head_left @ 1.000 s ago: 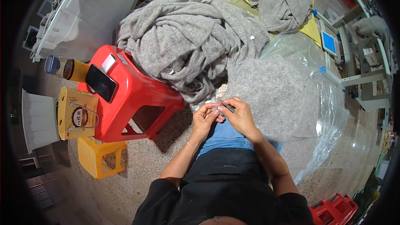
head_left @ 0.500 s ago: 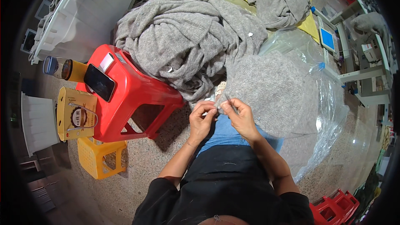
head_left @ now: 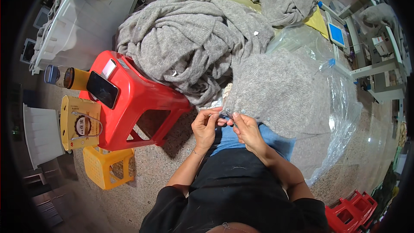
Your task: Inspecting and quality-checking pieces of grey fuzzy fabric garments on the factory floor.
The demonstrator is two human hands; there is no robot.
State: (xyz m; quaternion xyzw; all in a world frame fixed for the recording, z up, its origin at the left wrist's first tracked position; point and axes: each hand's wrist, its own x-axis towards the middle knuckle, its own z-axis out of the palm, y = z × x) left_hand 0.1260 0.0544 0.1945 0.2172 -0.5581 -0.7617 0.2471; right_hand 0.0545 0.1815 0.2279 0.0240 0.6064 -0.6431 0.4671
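A grey knitted garment [head_left: 276, 90] lies over my lap to the right, partly on clear plastic sheeting. At its lower left corner my right hand [head_left: 250, 136] pinches the edge between thumb and fingers. Close beside it, my left hand [head_left: 204, 127] has its thumb and fingers curled together at the same corner. The fingertips of both hands nearly meet there, and any small detail between them is too fine to make out. Beyond my hands rises a large heap of grey knitwear [head_left: 181, 34], with small white tags showing on it.
At left a red stool [head_left: 142, 99] bears a black phone [head_left: 102, 89] and a drink bottle [head_left: 64, 77]. A yellow paper bag [head_left: 80, 123] and a yellow stool [head_left: 108, 168] stand beside it. White bin [head_left: 82, 21] back left; clear plastic sheet [head_left: 345, 121] right; red stools [head_left: 353, 211] lower right.
My right hand has shifted slightly down and its fingers have curled under the garment's edge. My left fingers have moved a little at the corner. The whole view has tilted slightly.
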